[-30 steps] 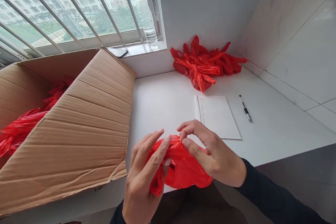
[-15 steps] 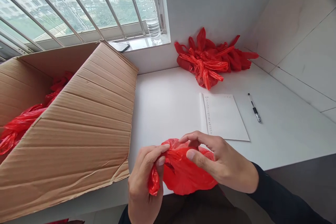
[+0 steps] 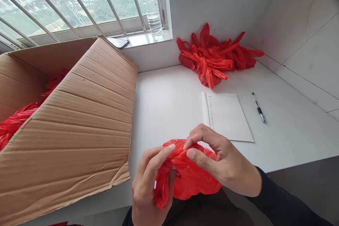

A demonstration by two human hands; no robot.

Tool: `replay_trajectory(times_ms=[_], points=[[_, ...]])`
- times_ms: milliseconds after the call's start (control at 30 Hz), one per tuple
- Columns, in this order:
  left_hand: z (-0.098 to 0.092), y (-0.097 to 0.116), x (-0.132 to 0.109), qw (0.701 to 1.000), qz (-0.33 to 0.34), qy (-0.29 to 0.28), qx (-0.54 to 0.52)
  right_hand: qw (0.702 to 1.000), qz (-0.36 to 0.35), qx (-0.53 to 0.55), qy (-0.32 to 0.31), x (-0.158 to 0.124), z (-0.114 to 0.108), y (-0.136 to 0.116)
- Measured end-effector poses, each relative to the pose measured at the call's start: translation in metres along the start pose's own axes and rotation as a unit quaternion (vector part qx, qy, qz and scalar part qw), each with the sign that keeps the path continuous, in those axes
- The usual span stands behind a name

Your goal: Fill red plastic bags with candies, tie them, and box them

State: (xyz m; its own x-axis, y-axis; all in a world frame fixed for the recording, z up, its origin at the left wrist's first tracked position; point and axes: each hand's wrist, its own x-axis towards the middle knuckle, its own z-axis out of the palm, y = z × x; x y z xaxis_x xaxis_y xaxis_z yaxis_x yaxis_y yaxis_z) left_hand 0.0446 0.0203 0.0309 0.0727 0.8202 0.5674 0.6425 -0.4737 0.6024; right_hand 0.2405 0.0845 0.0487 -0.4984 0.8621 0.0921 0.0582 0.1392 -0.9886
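Observation:
Both of my hands grip one red plastic bag (image 3: 194,180) at the near edge of the white table (image 3: 169,102). My left hand (image 3: 148,187) pinches a twisted strip of the bag between thumb and fingers. My right hand (image 3: 221,164) pinches the bag's top with thumb and fingertips close to the left fingers. The bag's bulk hangs below and between both hands.
A large open cardboard box (image 3: 79,120) with red bags (image 3: 16,122) inside fills the left. A pile of tied red bags (image 3: 214,56) lies at the back by the wall. A notebook (image 3: 229,116) and pen (image 3: 259,107) lie on the right. A water bottle (image 3: 152,7) and phone (image 3: 119,42) rest on the sill.
My hands have kept working the bag's top, with the fingers drawing closer together. The left hand's strip of bag hangs lower. The view shifted slightly.

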Motion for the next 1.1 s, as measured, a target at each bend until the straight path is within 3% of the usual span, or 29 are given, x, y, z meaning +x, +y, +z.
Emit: replay_trajectory(times_ms=[167,367,500,633,767,933,1100], points=[[-0.001,-0.003,-0.018,0.998,-0.013,-0.039,0.049,0.997,-0.018,-0.004,0.071,-0.01,-0.007,0.003],[-0.019,-0.027,-0.058,0.984,-0.033,-0.083,0.155,0.98,0.094,0.014,0.174,-0.031,-0.03,0.042],[-0.015,-0.026,-0.063,0.984,-0.04,-0.101,0.142,0.97,0.094,0.057,0.218,-0.041,-0.02,0.05],[0.014,-0.015,-0.05,0.982,0.034,-0.128,0.135,0.982,0.044,0.033,0.183,-0.047,0.019,0.048],[0.042,-0.018,-0.048,0.959,0.034,-0.201,0.198,0.985,-0.04,-0.121,0.118,-0.05,0.048,0.073],[0.054,-0.029,-0.06,0.945,0.018,-0.233,0.23,0.966,-0.051,-0.224,0.119,-0.048,0.053,0.103],[0.052,-0.021,-0.063,0.944,-0.037,-0.255,0.204,0.96,-0.057,-0.245,0.12,-0.051,0.052,0.11]])
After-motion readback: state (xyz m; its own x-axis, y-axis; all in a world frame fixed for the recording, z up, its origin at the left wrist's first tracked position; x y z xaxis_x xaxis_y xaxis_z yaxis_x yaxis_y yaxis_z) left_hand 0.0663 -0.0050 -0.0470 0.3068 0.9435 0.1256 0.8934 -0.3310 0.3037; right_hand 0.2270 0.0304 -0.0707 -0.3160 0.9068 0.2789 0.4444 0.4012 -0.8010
